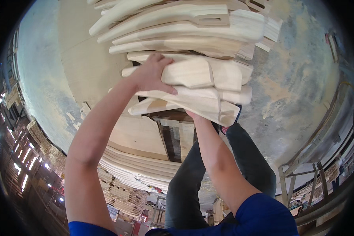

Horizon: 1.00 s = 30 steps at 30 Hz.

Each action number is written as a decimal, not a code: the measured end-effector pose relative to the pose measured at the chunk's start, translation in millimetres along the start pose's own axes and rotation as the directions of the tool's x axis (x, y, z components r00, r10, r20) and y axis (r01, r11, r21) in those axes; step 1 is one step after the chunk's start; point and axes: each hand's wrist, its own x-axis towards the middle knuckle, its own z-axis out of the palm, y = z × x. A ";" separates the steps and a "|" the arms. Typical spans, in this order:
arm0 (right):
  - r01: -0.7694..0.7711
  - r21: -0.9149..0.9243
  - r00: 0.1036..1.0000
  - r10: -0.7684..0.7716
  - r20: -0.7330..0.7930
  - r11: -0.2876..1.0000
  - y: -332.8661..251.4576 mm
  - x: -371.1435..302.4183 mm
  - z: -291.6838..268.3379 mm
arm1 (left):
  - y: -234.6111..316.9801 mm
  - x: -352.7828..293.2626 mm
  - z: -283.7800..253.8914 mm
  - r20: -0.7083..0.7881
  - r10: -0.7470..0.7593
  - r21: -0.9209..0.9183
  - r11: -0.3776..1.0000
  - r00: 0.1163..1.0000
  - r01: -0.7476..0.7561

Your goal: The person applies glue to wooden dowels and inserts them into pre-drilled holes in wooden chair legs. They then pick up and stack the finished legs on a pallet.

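Observation:
Several pale, curved wooden pieces with broad, rounded ends lie stacked in front of me. My left hand is wrapped over the upper wooden piece, fingers at its far edge and thumb at the near side. Just nearer lies another wooden piece, slanting down to the right. My right hand reaches under the near edge of that piece; its fingers are hidden beneath the wood.
More curved wooden pieces lie in a row beyond, one with an oblong slot. Beneath the near pieces is a dark-sided wooden support. Worn, stained floor spreads to the right, brown sheeting to the left. My legs are close below.

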 end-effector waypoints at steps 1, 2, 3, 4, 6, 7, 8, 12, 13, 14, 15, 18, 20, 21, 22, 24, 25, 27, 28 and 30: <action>0.017 -0.004 1.000 -0.017 0.005 1.000 -6.3 -0.9 -0.2 | 6.5 2.2 8.4 0.057 0.009 -0.087 0.996 0.998 -0.004; 0.023 -0.003 1.000 -0.023 0.003 1.000 -10.5 -0.5 -0.3 | 11.2 2.9 15.3 0.116 0.020 -0.172 0.985 0.993 0.000; 0.032 0.006 0.999 -0.032 0.006 0.999 -13.5 -0.5 -0.6 | 12.6 2.3 19.5 0.148 0.005 -0.204 0.979 0.989 0.026; 0.042 0.009 0.999 -0.042 0.003 0.999 -17.5 -0.7 -4.6 | 16.5 5.1 22.9 0.050 0.008 -0.151 0.989 0.999 0.000; 0.070 0.019 0.998 -0.070 -0.003 0.997 -24.1 4.6 -12.0 | 22.0 9.7 29.0 -0.147 0.022 -0.045 0.999 0.989 -0.028; 0.074 0.028 0.997 -0.074 -0.016 0.997 -22.9 5.2 -16.0 | 22.2 8.7 30.0 -0.220 0.077 0.117 0.992 0.972 -0.052; 0.082 0.034 0.997 -0.081 -0.021 0.996 -23.7 10.0 -19.2 | 19.9 11.3 28.3 -0.228 0.141 0.145 0.983 0.963 -0.110; 0.047 0.058 0.998 -0.045 -0.035 0.997 -7.3 16.4 -16.0 | -1.7 7.9 9.5 -0.165 0.238 0.068 0.971 0.957 -0.229; 0.046 0.060 0.998 -0.043 -0.051 0.997 -8.7 17.3 -16.4 | -2.5 9.4 6.1 -0.137 0.260 0.068 0.965 0.956 -0.253; 0.049 0.055 0.997 -0.046 -0.057 0.997 -10.3 16.0 -19.8 | -3.0 11.0 3.0 -0.113 0.284 0.069 0.958 0.952 -0.278; 0.051 0.044 0.997 -0.049 -0.051 0.998 -13.8 12.5 -23.2 | -0.5 15.6 1.9 -0.075 0.260 0.067 0.964 0.963 -0.256; 0.036 0.002 0.998 -0.036 -0.041 0.999 -18.7 -2.7 -29.1 | 9.6 21.8 3.8 0.041 0.143 0.063 0.987 0.989 -0.145; 0.022 -0.019 0.999 -0.022 -0.030 1.000 -22.0 -13.7 -27.8 | 14.9 20.0 14.9 0.116 0.043 0.061 0.997 0.992 -0.050; 0.013 -0.019 1.000 -0.014 -0.026 1.000 -23.3 -14.9 -26.5 | 14.4 17.8 17.4 0.113 0.039 0.106 0.993 0.993 -0.051; 0.001 -0.016 1.000 -0.002 -0.018 1.000 -21.4 -19.7 -23.2 | 11.4 12.1 22.7 0.087 0.042 0.069 0.996 0.995 -0.048; 0.006 -0.011 1.000 -0.006 -0.010 1.000 -26.0 -25.3 -23.0 | 9.9 10.9 30.4 0.036 0.074 -0.006 0.997 0.997 -0.074; 0.017 -0.014 1.000 -0.017 -0.026 1.000 -30.9 -31.1 -26.1 | 16.5 14.3 32.4 0.077 0.040 -0.090 0.995 0.996 -0.033; 0.032 -0.025 0.998 -0.033 -0.051 0.999 -36.8 -42.3 -30.4 | 29.6 20.5 34.1 0.170 -0.020 -0.245 0.968 0.985 0.062; 0.034 -0.030 0.998 -0.035 -0.058 0.999 -36.8 -47.3 -31.3 | 35.0 20.0 32.9 0.188 -0.040 -0.279 0.956 0.981 0.092; 0.027 -0.041 0.995 -0.031 -0.097 0.999 -41.5 -66.8 -35.4 | 50.3 15.0 33.3 0.236 -0.083 -0.350 0.922 0.968 0.165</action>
